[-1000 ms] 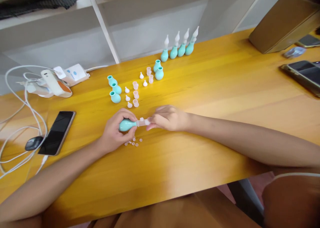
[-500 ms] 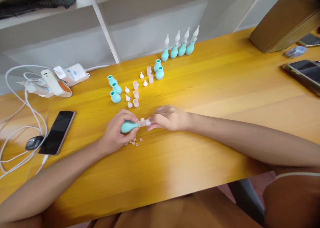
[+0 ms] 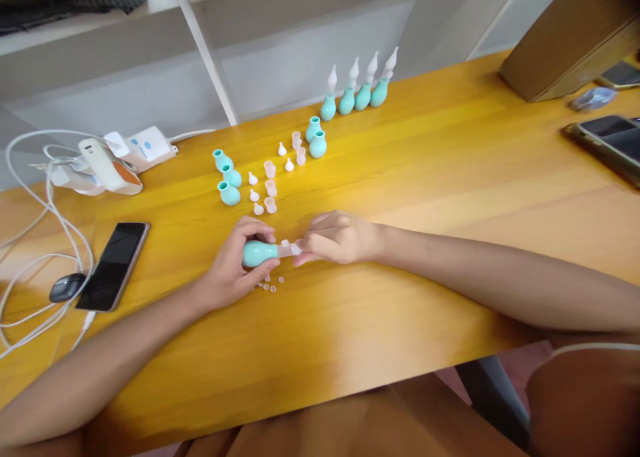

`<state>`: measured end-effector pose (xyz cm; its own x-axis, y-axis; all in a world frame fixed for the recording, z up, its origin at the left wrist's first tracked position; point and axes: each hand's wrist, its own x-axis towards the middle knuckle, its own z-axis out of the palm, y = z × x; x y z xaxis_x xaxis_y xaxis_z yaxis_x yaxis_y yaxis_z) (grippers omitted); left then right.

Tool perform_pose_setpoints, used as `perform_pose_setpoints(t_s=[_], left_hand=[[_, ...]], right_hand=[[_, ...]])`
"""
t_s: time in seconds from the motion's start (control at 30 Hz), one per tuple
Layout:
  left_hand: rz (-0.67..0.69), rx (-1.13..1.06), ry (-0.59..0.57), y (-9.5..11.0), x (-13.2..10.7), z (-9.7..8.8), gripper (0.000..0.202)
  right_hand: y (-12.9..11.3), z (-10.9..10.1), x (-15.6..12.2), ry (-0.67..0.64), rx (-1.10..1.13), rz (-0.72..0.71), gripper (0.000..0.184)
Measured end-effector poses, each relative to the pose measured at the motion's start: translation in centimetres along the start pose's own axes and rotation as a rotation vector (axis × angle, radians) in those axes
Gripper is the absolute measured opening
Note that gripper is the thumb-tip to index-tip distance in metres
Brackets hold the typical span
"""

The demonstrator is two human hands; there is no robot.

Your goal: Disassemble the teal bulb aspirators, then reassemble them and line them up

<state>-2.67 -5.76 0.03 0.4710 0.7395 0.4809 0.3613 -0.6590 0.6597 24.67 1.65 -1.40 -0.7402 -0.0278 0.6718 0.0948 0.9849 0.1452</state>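
My left hand (image 3: 234, 262) is curled round a teal squeeze bulb (image 3: 259, 253), thumb and forefinger on either side near its neck. A clear plastic connector (image 3: 286, 250) joins the bulb's mouth and points right. Closed in a pinch, my right hand (image 3: 336, 238) grips the connector's far end, where a whitish tip shows at the fingers; the rest of that tip is hidden. Several tiny pinkish rings (image 3: 273, 288) lie just below my left hand. Beyond my hands sit clear connectors (image 3: 271, 205) and small white tips (image 3: 259, 209) in short rows.
Open-mouthed teal bulbs (image 3: 229, 193) stand at left, two more bulbs (image 3: 317, 145) further back. Several bulbs with white nozzles (image 3: 329, 107) line the back edge. A phone (image 3: 114, 267), mouse (image 3: 67, 287), cables and chargers (image 3: 113, 167) occupy the left; a cardboard box (image 3: 560, 50) and another phone (image 3: 607, 147) the right.
My left fingers have shifted slightly around the bulb, so more of its side and neck shows. The right hand keeps its pinch in nearly the same place.
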Motion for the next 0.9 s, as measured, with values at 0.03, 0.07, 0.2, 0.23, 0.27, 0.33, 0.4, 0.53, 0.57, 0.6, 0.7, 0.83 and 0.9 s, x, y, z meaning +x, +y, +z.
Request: perform_pose_setpoints(t_s=[0.03, 0.07, 0.2, 0.23, 0.27, 0.33, 0.4, 0.53, 0.57, 0.6, 0.7, 0.83, 0.9], left_hand=[[-0.005, -0.007, -0.002, 0.0, 0.0, 0.0, 0.048], [-0.015, -0.017, -0.003, -0.1, 0.0, 0.0, 0.049], [-0.039, -0.085, -0.003, -0.2, -0.2, -0.1, 0.058], [-0.046, -0.105, -0.001, -0.1, -0.2, -0.1, 0.059], [-0.053, -0.125, 0.000, -0.1, -0.1, -0.1, 0.059], [-0.081, -0.158, -0.005, 0.1, 0.0, -0.1, 0.058], [-0.121, -0.188, -0.021, 0.3, 0.2, -0.2, 0.055], [-0.219, -0.242, -0.080, 0.5, 0.7, -0.4, 0.043], [-0.239, -0.250, -0.093, 0.5, 0.8, -0.4, 0.038], [-0.255, -0.259, -0.104, 0.5, 0.9, -0.4, 0.034], [-0.286, -0.302, -0.096, 0.6, 1.0, -0.4, 0.030], [-0.317, -0.339, -0.039, 1.2, 0.9, 0.0, 0.032], [-0.320, -0.347, -0.013, 1.5, 0.9, 0.2, 0.034]], right_hand=[[0.0, -0.1, 0.1, -0.003, -0.007, -0.001, 0.036], [-0.1, -0.1, 0.1, -0.004, -0.015, 0.001, 0.037], [-0.1, -0.2, 0.2, 0.027, -0.019, -0.014, 0.036], [-0.1, -0.2, 0.2, 0.045, -0.015, -0.025, 0.034], [-0.1, -0.3, 0.2, 0.064, -0.013, -0.035, 0.033], [-0.2, -0.5, 0.3, 0.076, -0.020, -0.052, 0.030], [-0.3, -0.7, 0.3, 0.056, -0.038, -0.072, 0.029], [-0.7, -1.1, 0.6, 0.075, -0.042, -0.125, 0.032], [-0.7, -1.1, 0.7, 0.095, -0.033, -0.131, 0.033], [-0.8, -1.1, 0.8, 0.114, -0.021, -0.133, 0.033], [-0.7, -1.1, 0.8, 0.142, 0.012, -0.115, 0.032], [-0.5, -0.8, 0.5, 0.094, 0.046, -0.076, 0.027], [-0.5, -0.7, 0.4, 0.078, 0.068, -0.052, 0.026]])
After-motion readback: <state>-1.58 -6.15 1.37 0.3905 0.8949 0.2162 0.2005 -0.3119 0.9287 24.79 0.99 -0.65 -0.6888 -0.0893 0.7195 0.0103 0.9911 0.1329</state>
